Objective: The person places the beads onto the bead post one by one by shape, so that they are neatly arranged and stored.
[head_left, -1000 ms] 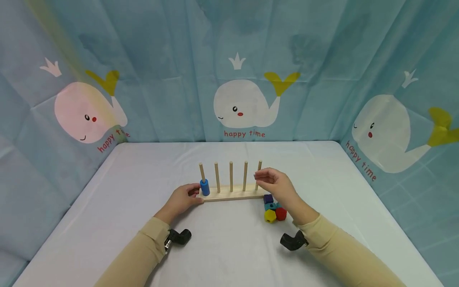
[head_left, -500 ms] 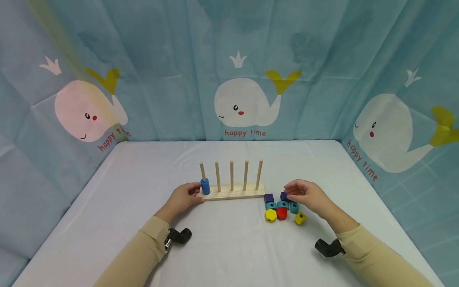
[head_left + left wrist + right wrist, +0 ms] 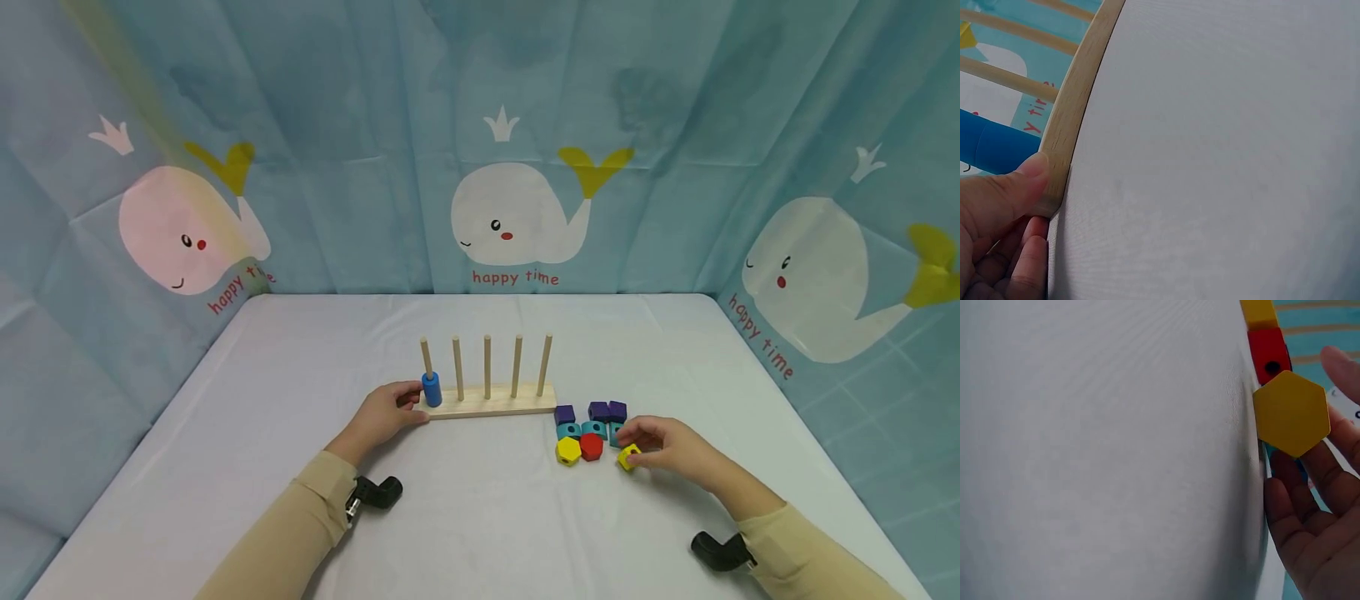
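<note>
Reading "happy time" in red lettering, the blue curtain [image 3: 352, 225] repeats the words under each of its three whales, the left-hand copy partly lost in a fold; the left wrist view catches just a slice of the same writing. On the white table [image 3: 480, 517] sits a wooden rack [image 3: 487, 404] with five upright pegs. Its leftmost peg holds a blue cylinder [image 3: 431, 390] with a seam round it, down at the base.

The left hand [image 3: 384, 414] grips the rack's left end — thumb on the wood, fingers curled at the end. The right hand [image 3: 670, 447] is loosely curved around a yellow block [image 3: 1291, 414], thumb standing apart from it; whether the fingers behind press on it, I cannot tell. That block is near the table, right of a red block [image 3: 592, 447] and a second yellow block [image 3: 567, 451]. Behind these are teal blocks [image 3: 594, 429] with dark holes, then three purple blocks [image 3: 564, 414], the nearest one beside the rack's right end.
</note>
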A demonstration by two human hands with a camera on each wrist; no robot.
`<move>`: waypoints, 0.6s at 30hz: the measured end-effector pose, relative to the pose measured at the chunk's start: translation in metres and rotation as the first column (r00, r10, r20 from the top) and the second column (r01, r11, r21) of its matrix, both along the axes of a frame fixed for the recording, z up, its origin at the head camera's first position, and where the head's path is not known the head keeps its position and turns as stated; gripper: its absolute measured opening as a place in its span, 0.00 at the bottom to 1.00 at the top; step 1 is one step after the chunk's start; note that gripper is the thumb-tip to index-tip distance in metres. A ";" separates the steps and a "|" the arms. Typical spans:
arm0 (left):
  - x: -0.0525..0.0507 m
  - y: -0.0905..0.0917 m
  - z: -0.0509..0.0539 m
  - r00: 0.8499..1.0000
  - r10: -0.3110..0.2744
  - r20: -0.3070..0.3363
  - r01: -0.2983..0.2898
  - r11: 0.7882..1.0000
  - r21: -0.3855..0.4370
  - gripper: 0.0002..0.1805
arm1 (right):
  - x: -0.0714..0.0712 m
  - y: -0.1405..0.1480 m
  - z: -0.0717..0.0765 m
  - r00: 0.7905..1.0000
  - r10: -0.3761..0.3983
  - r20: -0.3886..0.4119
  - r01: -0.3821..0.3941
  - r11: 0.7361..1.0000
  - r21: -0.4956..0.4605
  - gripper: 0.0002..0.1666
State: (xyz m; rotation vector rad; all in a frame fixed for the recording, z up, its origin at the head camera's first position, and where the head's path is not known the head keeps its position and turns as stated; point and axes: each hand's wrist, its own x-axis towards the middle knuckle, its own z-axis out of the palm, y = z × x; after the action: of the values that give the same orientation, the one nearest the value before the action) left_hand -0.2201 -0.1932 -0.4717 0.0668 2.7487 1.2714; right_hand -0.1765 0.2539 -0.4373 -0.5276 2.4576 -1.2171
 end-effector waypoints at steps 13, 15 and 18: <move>0.001 0.001 0.002 1.000 0.002 0.009 -0.002 1.000 0.005 0.31 | 0.001 0.006 -0.001 0.998 0.033 0.060 -0.036 0.998 0.048 0.13; 0.001 0.002 0.002 1.000 0.004 0.008 -0.004 1.000 0.007 0.30 | -0.001 0.006 0.002 0.998 0.040 0.051 -0.042 0.997 0.057 0.13; 0.001 0.002 0.003 1.000 0.011 0.014 -0.011 1.000 0.007 0.30 | -0.005 0.005 0.007 0.998 0.053 0.033 -0.055 0.997 0.063 0.12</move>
State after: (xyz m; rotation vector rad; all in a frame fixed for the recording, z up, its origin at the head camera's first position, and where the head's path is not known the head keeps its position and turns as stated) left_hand -0.2186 -0.1915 -0.4692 0.0441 2.7365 1.2801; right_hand -0.1819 0.2588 -0.4301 -0.5499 2.4308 -1.1138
